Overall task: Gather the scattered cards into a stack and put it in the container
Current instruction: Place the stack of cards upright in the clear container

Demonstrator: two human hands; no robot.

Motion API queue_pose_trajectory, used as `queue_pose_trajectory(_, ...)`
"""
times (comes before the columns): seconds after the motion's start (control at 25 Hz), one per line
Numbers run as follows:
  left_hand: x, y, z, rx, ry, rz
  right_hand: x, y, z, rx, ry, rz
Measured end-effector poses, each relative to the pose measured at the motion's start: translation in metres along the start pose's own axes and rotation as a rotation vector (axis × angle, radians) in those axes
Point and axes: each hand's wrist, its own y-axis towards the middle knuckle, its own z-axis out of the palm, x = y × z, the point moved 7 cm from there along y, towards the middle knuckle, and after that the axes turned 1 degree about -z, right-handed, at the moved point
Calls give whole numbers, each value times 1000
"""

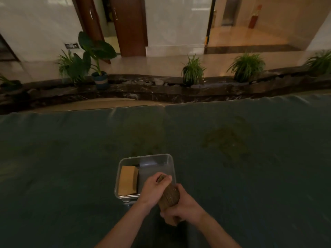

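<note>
Both hands close around one thick stack of cards (169, 195), held edge-on so that only its brown, ribbed side shows; no card face can be made out. The left hand (155, 189) wraps the far end, its fingers curled over the top edge, and covers that end almost completely. The right hand (182, 204) clamps the near end, thumb on top, fingers folded underneath and out of sight; a tan corner of the stack pokes out below its knuckles. How many cards the stack holds cannot be told in the dim light.

The stack sits tilted over the near right corner of a clear, square container (146, 156), apart from its floor as far as can be judged; the hands hide that corner and whether the stack touches the rim. Inside, against the left wall, lies a second tan pile of cards (127, 182), flat and partly shadowed on its right edge. The rest of the container floor looks bare but reflective and hard to read.

The container rests on a bench covered in a dark teal cloth (71, 167), with faint brownish stains farther out. Both forearms are cut off by the lower frame edge. Beyond the bench, potted plants (193, 70) line a dark stone ledge.
</note>
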Motion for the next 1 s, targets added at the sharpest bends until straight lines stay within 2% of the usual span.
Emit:
queue_pose_trajectory(0.16, -17, 22, 13, -73, 74, -12, -3, 12, -12, -52, 201, -28)
queue_pose_trajectory(0.2, -18, 28, 14, -53, 91, -23, -7, 16, -11, 18, 307, 21)
queue_pose_trajectory(0.28, -17, 37, 15, 93, 81, -30, -7, 19, -7, 220, 558, 109)
queue_pose_trajectory(0.36, -22, 44, 13, 208, 66, -1, -2, 23, -8, 320, 642, 100)
queue_pose_trajectory(0.48, -28, 57, 2, 211, 46, 25, 6, 34, -3, 282, 565, 102)
queue_pose_trajectory(0.72, -15, 84, -21, 164, 33, -60, 18, 57, 5, 222, 517, 79)
queue_pose_trajectory(1.0, 5, 131, -47, -23, 90, -203, 38, 92, 11, -31, 171, 95)
